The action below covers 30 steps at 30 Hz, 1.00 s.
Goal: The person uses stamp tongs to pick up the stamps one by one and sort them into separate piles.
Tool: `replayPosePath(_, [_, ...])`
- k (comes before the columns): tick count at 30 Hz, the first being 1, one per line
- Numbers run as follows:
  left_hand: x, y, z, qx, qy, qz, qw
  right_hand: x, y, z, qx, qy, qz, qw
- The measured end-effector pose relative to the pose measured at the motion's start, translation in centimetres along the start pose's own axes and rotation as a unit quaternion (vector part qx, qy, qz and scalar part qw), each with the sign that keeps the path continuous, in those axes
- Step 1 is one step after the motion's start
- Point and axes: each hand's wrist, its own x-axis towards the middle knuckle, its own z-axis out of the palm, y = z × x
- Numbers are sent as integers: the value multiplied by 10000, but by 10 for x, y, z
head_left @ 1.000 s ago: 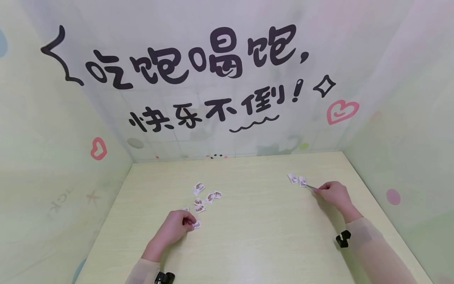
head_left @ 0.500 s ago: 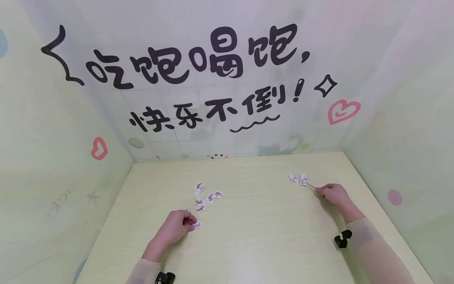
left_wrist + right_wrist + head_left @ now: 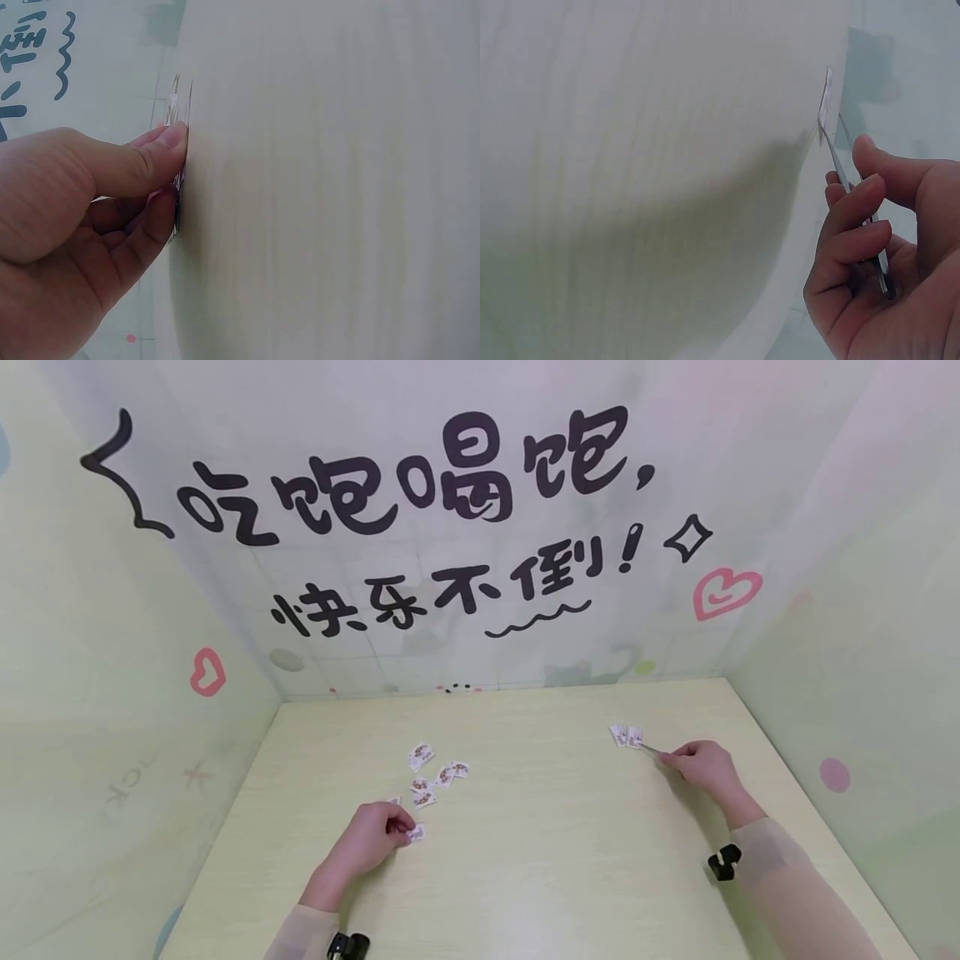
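My right hand (image 3: 703,767) holds tweezers (image 3: 651,749) with their tips at a small white printed card (image 3: 635,735). That card lies close beside a similar card (image 3: 618,735) on the table; whether their edges touch is hard to tell. In the right wrist view, the tweezers (image 3: 843,169) sit between thumb and fingers, their prongs slightly apart near a card (image 3: 826,94) seen edge-on. My left hand (image 3: 375,835) is low over the table, thumb and curled fingers pinching a small printed card (image 3: 417,832), partly covered by the fingertips.
Several small printed cards (image 3: 422,798) lie scattered beyond my left hand, some overlapping. One more card (image 3: 393,802) is partly hidden behind that hand. A white wall (image 3: 480,652) with black lettering closes the table's far edge, and side walls flank it.
After a small shift right, the card at the tweezers has moved left, up close beside the other card. The right hand moved slightly with it. My left hand has stayed in place.
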Motion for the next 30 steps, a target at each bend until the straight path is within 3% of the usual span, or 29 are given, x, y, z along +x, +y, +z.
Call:
replayPosePath(7, [-2,-1,-1,9,-12,-62,10000,-7,-8,-7,-366,121,-215,9990])
replayPosePath(13, [-1,0,-1,76,-14,32,10000,-12,-16,4,-227,404,-308,9984])
replayPosePath(20, [-1,-1,0,202,60,182,9996,-12,-43,38,15,351,-635,9974])
replayPosePath(30, [-5,1,-2,335,185,-94,9992,-21,-93,111,326,-448,-1250,9906])
